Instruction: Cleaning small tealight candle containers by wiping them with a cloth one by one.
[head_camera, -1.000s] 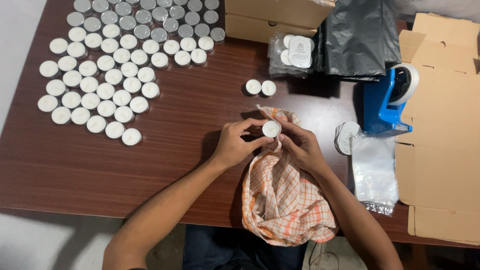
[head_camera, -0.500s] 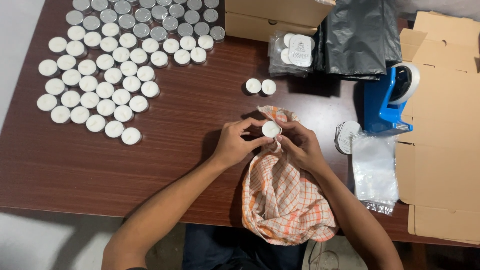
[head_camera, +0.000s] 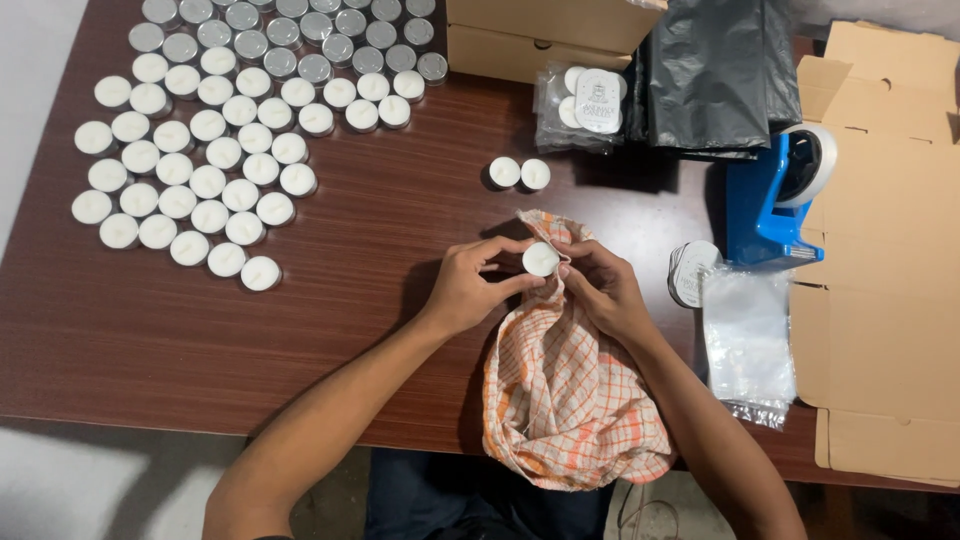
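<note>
Both hands pinch 1 white tealight between them, left hand and right hand equally close, over the checked cloth

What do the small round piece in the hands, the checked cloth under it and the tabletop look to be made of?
Tealight: matte white, probably wax; its cup is hidden. Checked cloth: soft woven fabric, likely cotton, given its folds. Table: dark brown wood or wood-look laminate with visible grain and slight sheen.
</note>
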